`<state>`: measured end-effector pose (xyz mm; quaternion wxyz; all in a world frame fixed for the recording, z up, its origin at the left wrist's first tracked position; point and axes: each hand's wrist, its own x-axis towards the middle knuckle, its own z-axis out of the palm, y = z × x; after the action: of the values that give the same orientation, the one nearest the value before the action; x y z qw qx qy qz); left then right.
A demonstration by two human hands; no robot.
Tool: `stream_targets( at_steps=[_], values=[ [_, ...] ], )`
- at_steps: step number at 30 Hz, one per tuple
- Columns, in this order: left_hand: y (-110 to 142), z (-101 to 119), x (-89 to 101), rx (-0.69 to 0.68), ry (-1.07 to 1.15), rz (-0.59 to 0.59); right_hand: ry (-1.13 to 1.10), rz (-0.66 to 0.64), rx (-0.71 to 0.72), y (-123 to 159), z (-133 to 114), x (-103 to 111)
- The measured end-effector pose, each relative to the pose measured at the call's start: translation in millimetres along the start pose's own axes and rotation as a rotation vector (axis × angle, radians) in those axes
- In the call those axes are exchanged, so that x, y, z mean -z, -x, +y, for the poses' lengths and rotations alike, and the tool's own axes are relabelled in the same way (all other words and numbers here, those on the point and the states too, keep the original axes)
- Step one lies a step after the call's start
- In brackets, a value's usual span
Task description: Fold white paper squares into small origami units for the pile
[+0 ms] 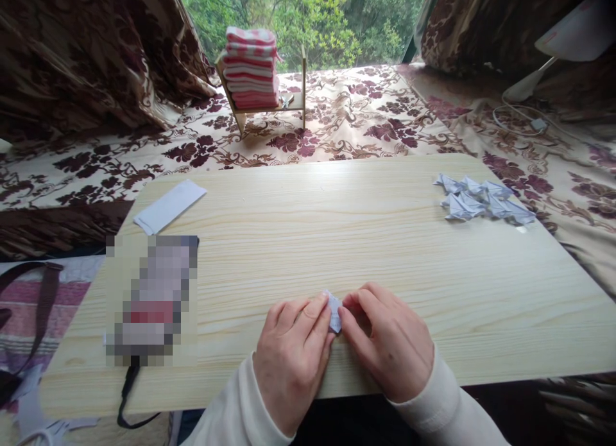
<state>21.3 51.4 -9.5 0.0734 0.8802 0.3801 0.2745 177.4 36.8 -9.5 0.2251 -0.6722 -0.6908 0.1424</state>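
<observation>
A small folded piece of paper [335, 313] lies on the wooden table near its front edge, between my two hands. My left hand [294, 350] covers its left side, with the fingers pressed together and the thumb low against it. From the right, my right hand [392, 343] meets the paper's edge with curled thumb and fingertips in a pinch. Much of the paper is hidden under my fingers. Several folded paper pieces [481, 199] with pointed corners sit in a cluster at the table's back right.
Flat white paper strips [170, 206] lie at the back left of the table [308, 234]. Below them is a blurred-out phone [158, 292] with a black cable [128, 385]. Behind stand a small wooden rack with folded pink-white cloths [251, 70] and a white lamp [572, 32].
</observation>
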Motion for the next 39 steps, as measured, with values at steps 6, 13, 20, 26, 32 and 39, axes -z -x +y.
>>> stream_targets(
  at_steps=[6, 13, 20, 26, 32, 39],
  values=[
    [-1.5, -0.4, -5.9, 0.095, 0.063, 0.081, 0.029, -0.005, 0.027, -0.1, -2.5, -0.1],
    [0.2, 3.6, -5.7, 0.135, 0.081, 0.083, 0.010, -0.012, 0.024, 6.2, -1.4, 2.7],
    [3.1, 3.7, -2.3, 0.120, 0.101, 0.066, 0.085, 0.017, 0.014, 8.0, -4.5, 2.4],
    [4.7, 4.2, -1.4, 0.130, 0.094, 0.068, 0.100, -0.003, -0.009, 5.0, -5.0, 2.5],
    [6.5, 5.1, -1.8, 0.117, 0.080, 0.072, -0.002, -0.001, 0.022, 4.3, -5.5, 0.0],
    [0.4, -2.8, 2.5, 0.062, 0.078, 0.011, -0.045, 0.068, 0.113, 3.6, -0.5, -1.8]
  ],
)
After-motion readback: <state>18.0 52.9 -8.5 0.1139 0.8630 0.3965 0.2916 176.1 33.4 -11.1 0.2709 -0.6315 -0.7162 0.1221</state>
